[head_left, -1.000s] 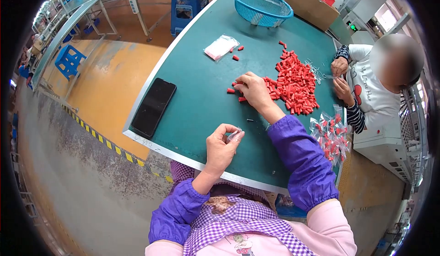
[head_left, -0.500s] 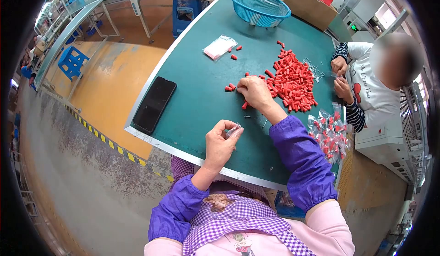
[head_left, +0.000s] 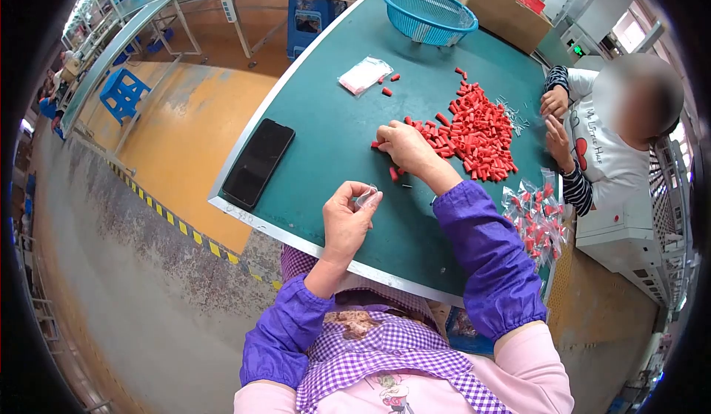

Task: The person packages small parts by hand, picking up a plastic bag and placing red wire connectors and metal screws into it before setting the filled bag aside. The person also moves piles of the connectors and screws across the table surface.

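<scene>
My left hand [head_left: 348, 218] pinches a small clear plastic bag [head_left: 366, 195] above the near edge of the green table. Farther right, my right hand [head_left: 404, 147] reaches over the left side of a heap of red caps [head_left: 478, 129]. Its fingertips are bent down at a red piece, and whether they grip it is hidden. Thin metal screws [head_left: 511, 118] lie along the heap's right side. Filled clear bags with red pieces [head_left: 535, 218] are piled at the table's right edge. A stack of flat clear bags [head_left: 365, 75] lies beyond my hands.
A black phone [head_left: 259, 164] lies at the table's left edge. At the far end stand a blue basket [head_left: 429, 18] and a cardboard box [head_left: 503, 12]. A co-worker [head_left: 603, 132] sits at the right, both hands over the table edge.
My right hand has shifted slightly left over the loose red caps. My left hand still holds the clear bag, a little farther left. The co-worker's hands have moved slightly apart.
</scene>
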`<control>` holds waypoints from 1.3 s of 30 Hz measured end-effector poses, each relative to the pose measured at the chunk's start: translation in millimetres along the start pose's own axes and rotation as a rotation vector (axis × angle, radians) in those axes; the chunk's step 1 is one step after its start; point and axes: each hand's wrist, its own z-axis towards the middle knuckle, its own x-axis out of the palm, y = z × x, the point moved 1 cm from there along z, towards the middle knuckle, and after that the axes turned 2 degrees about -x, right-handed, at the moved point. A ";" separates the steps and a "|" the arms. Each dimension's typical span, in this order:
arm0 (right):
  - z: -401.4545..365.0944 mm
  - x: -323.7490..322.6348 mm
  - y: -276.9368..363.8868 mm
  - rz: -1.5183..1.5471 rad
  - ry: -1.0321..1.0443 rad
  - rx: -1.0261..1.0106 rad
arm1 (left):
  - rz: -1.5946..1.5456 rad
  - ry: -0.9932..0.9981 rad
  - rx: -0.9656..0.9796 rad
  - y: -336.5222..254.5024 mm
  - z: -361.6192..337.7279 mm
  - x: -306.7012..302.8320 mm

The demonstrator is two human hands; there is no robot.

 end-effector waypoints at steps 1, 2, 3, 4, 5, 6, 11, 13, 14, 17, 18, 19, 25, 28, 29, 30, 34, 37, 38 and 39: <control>-1.7 -1.5 -0.1 -0.001 0.001 0.000 | -0.001 -0.001 -0.001 0.2 0.2 0.0; -3.3 -2.4 0.2 -0.045 0.023 -0.003 | 0.015 0.000 0.003 0.2 0.2 -0.4; -4.2 -2.8 0.5 -0.090 0.044 -0.007 | 0.030 0.000 0.007 0.1 0.4 -0.7; -5.4 -2.4 0.7 -0.091 0.044 -0.008 | 0.030 -0.001 0.007 0.1 0.4 -0.7; -6.8 -2.0 1.1 -0.124 0.043 -0.003 | 0.043 0.002 0.014 0.1 0.2 -0.6; -8.2 -1.8 1.2 -0.158 0.042 0.001 | 0.057 0.006 0.020 0.2 -0.2 -0.5; -12.7 -2.0 2.2 -0.078 -0.054 0.032 | 0.052 -0.009 0.027 0.3 -0.7 -3.3; -11.4 -3.3 6.3 -0.031 -0.171 0.048 | 0.059 -0.018 0.033 1.5 1.1 -5.0; -8.7 -3.0 8.3 0.012 -0.165 0.032 | 0.058 -0.024 0.024 3.4 1.7 -5.5; -3.5 0.0 10.2 0.026 -0.077 0.039 | 0.077 -0.029 0.012 7.0 3.3 -5.1; -0.1 3.5 8.7 -0.006 0.011 0.054 | 0.092 -0.035 0.011 7.8 3.9 -5.0; 3.8 5.3 4.4 -0.002 0.020 0.050 | 0.094 -0.043 0.010 9.1 4.6 -5.2; -34.6 -37.4 55.8 0.670 0.005 0.155 | 0.095 -0.050 -0.018 6.0 4.1 -9.4; -52.0 -34.7 68.2 0.785 0.007 -0.033 | 0.129 -0.049 0.040 3.5 5.7 -3.8; -55.6 -36.1 71.6 0.635 -0.014 -0.079 | 0.123 -0.042 0.045 1.1 5.7 -2.2; -58.2 -37.0 73.5 0.634 -0.013 -0.081 | 0.117 -0.040 0.050 -0.9 5.5 -1.5; -66.3 -44.6 83.6 0.680 -0.046 -0.026 | 0.115 -0.050 0.055 -2.0 4.8 -1.4; -73.0 -46.4 89.1 0.662 -0.042 0.006 | 0.108 -0.033 0.072 3.2 5.0 -1.8; -73.8 -46.2 89.8 0.590 -0.036 0.015 | 0.098 -0.016 0.065 2.4 4.7 -1.3; -73.2 -42.5 86.8 0.590 -0.037 0.015 | 0.089 0.000 0.057 1.2 4.3 -0.5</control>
